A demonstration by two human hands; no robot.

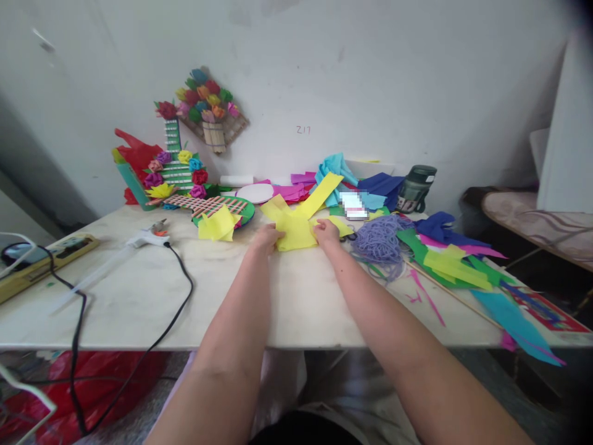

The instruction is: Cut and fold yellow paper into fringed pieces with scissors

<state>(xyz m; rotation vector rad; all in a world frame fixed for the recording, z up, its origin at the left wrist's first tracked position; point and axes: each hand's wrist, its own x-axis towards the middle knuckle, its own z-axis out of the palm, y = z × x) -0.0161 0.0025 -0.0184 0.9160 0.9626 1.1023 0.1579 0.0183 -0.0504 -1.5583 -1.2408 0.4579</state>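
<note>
Both my arms reach forward over a pale table. My left hand pinches the left edge of a yellow piece of paper that lies on the table. On the paper's right edge my right hand grips it with curled fingers. A long yellow strip lies just behind that paper, and another crumpled yellow piece sits to the left.
A glue gun with a black cord lies at left, near a power strip. Paper flower crafts stand at the back left. Purple yarn, coloured paper scraps, a thin wooden stick and a dark mug fill the right.
</note>
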